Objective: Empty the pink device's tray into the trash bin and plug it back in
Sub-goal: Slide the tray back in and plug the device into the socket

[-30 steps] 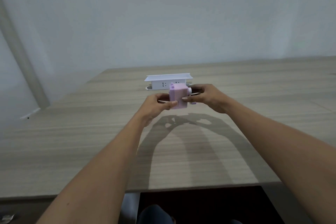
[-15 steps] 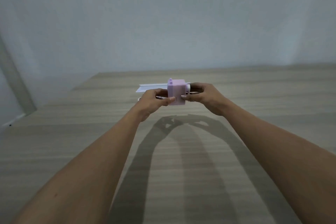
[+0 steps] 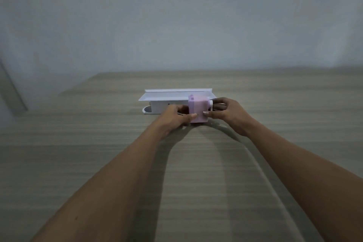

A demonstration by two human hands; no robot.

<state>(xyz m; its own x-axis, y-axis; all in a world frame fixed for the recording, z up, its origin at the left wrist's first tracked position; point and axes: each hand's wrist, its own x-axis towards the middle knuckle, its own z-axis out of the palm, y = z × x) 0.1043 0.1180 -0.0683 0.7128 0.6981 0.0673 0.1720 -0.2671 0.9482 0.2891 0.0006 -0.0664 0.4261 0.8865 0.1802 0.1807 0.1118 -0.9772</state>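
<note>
A small pink box-shaped device (image 3: 197,109) is held between both my hands, just in front of a white power strip box (image 3: 157,105) with a raised lid. My left hand (image 3: 173,117) grips the device's left side, thumb on its front. My right hand (image 3: 225,113) grips the right side, where a small white knob sticks out. The device's underside sits low, near the wooden table (image 3: 98,153); I cannot tell whether it touches. No trash bin is in view.
The white box's open lid (image 3: 176,93) lies flat behind the device. A plain grey wall (image 3: 176,25) rises behind the table's far edge. The table's left corner falls away at the upper left.
Both hands have carried the pink device forward and lower, up against the front of the white power strip box. My view has tilted up and nearer.
</note>
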